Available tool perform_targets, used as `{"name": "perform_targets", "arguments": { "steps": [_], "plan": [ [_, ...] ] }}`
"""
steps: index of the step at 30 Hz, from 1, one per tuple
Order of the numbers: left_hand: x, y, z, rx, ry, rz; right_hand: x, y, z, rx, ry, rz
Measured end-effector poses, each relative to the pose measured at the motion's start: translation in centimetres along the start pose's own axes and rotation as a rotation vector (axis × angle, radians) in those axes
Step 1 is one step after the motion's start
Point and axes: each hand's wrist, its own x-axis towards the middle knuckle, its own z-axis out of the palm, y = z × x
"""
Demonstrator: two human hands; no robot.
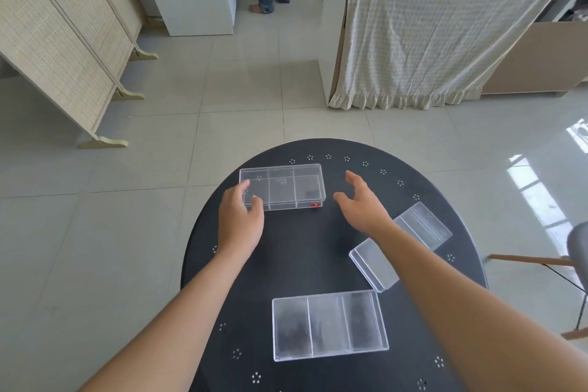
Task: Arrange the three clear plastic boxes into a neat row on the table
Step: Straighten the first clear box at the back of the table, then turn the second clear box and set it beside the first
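On the round black worktop (318,251), whose near edge is being cut off by the bottom of the frame, three clear plastic boxes are lying well apart and at different angles. Parts of the near box (329,325), the largest in view, are being blurred by glare, though three compartments can be made out; it is lying flat between the two forearms, close to the body. The angled box (423,226) at the right is being crossed and partly hidden by the right forearm, so that its middle cannot be made out; it is being seen tilted diagonally to the others. The far box (283,186) is lying at the far left of the worktop, with a small red mark at its near right corner. Its left end is being gripped by the left hand (240,219), thumb on the near side and fingers over the far edge, some fingertips being seen only through the plastic. The right hand (361,200) is being held spread wide, just beside the right end of the far box, touching nothing.
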Motion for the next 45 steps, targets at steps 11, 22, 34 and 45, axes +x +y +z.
{"name": "perform_targets", "arguments": {
  "steps": [11, 22, 34, 45],
  "plan": [
    [-10.4, 2.8, 7.5, 0.215, -0.578, 0.392, -4.1, 9.4, -8.8, -0.255, 0.258, 0.219],
    [-12.8, 1.7, 10.0, 0.241, -0.651, 0.189, -8.1, 14.5, -8.7, -0.128, 0.238, 0.346],
    [-12.4, 0.6, 11.1, 0.141, -0.62, -0.075, -11.3, 16.2, -6.3, 0.193, 0.338, 0.21],
    [-11.1, 2.0, 11.0, 0.062, -0.451, -0.033, -12.6, 12.9, -7.6, 0.286, 0.529, 0.045]
  ]
}}
